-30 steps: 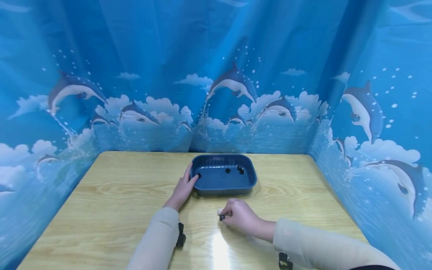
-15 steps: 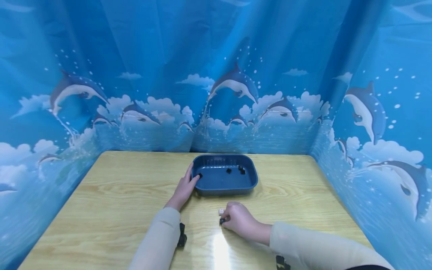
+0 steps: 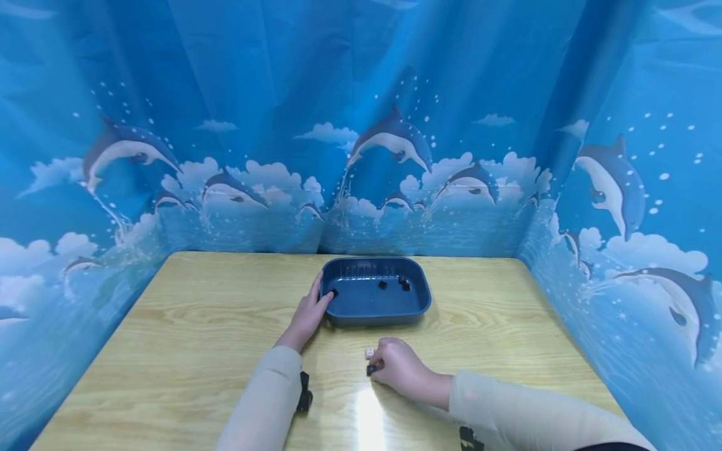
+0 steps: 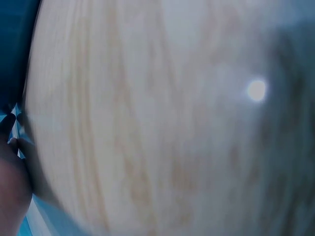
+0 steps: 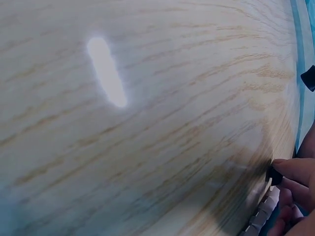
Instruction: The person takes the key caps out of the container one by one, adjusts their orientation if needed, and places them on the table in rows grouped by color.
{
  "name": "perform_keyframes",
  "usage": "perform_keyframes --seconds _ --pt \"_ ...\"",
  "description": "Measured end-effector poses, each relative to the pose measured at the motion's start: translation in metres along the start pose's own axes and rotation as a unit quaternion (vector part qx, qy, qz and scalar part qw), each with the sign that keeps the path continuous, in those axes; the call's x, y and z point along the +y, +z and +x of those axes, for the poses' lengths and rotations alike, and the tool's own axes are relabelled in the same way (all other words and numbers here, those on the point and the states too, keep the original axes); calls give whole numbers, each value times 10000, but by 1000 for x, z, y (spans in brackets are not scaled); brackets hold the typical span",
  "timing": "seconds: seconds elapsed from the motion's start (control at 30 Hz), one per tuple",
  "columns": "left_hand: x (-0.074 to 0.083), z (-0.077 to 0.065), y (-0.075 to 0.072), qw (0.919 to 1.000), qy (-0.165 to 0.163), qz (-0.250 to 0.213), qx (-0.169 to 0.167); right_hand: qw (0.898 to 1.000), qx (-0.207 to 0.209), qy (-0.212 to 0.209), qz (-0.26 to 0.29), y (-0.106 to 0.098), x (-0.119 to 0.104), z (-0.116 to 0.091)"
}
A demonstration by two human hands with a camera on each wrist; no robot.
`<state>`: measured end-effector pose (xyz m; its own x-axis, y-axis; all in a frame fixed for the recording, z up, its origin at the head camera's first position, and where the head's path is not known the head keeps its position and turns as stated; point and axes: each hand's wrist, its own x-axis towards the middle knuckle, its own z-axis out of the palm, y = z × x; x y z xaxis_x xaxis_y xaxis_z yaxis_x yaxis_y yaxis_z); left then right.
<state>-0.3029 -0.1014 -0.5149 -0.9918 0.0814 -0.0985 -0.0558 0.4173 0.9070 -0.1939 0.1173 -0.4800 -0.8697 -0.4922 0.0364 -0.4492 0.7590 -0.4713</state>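
Note:
In the head view my left hand [image 3: 307,316] holds the left side of a dark blue plastic tray [image 3: 375,321], thumb over the rim and fingers along the outside. Several small black pieces [image 3: 383,285] lie inside the tray. My right hand [image 3: 403,369] pinches a small black block [image 3: 371,370] at the table in front of the tray. Just beyond that block is a small white piece [image 3: 370,353] with a dark mark, partly behind the fingers. The right wrist view shows a row of white pieces [image 5: 263,211] beside the black block [image 5: 274,176] under my fingers.
Both hands work over a light wood-grain table [image 3: 197,326] with a bright reflection near its front. A blue dolphin-print curtain [image 3: 271,125] encloses the back and both sides. The left wrist view shows mostly tabletop [image 4: 147,118].
My right hand has drawn the black block slightly toward me, widening the gap to the white piece. In the last half second it has barely moved. My left hand stays on the tray.

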Motion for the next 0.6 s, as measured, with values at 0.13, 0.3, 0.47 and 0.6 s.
perform_keyframes --seconds 0.13,0.3,0.47,0.6 --pt "1 0 0 10000 -12 28 21 10000 24 -56 -26 1 1 1" --pt "1 0 0 10000 9 65 31 10000 15 -80 -55 1 2 1" --pt "1 0 0 9999 -1 98 47 10000 -48 -22 -75 1 1 1" --pt "0 1 0 9998 -6 165 76 9999 -57 -15 -142 0 0 2"
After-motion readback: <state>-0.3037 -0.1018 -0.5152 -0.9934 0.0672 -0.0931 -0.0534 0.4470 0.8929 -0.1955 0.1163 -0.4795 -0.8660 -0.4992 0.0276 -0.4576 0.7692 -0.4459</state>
